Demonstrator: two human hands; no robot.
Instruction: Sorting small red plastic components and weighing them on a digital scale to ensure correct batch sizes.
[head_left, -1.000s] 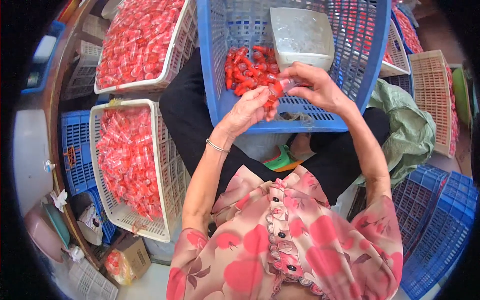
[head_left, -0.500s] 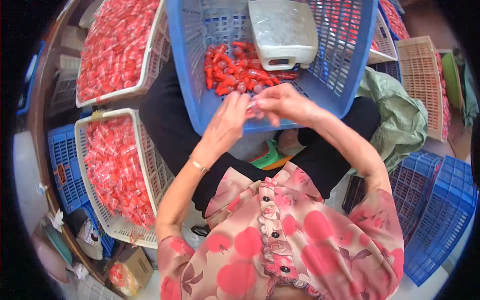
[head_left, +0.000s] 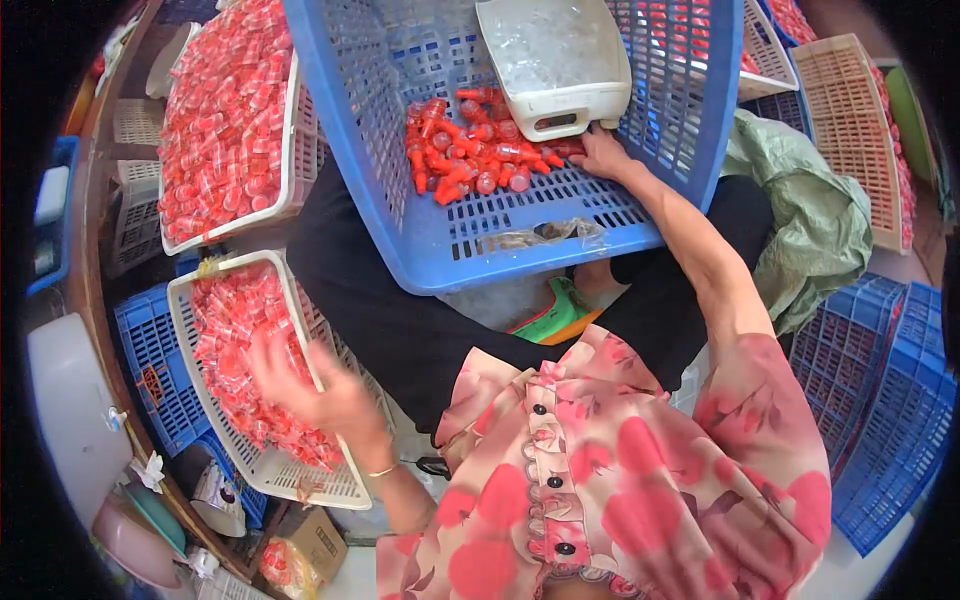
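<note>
My left hand (head_left: pixel 325 390) is over a white basket (head_left: pixel 262 478) of small clear-and-red plastic pieces. It is blurred by motion, its fingers stretched out and apart, with nothing visible in them. Inside the big blue crate (head_left: pixel 420 278), my right hand (head_left: pixel 605 157) reaches to the front right corner of a white box-like device (head_left: pixel 575 85). Its fingers close about the right end of a small red bottle (head_left: pixel 568 147), partly hidden there. Several more small red bottles with clear parts (head_left: pixel 470 150) lie heaped left of the device.
At the upper left a white basket (head_left: pixel 292 150) is piled with red pieces. Stacked blue crates (head_left: pixel 850 380) stand at the right, near a green sack (head_left: pixel 805 220) and a beige crate (head_left: pixel 850 130). A cardboard box (head_left: pixel 318 545) is at the lower left.
My hands were together over the crate's near edge with a small clear-and-red piece. They have parted: the left to the basket at left, the right deeper into the crate.
</note>
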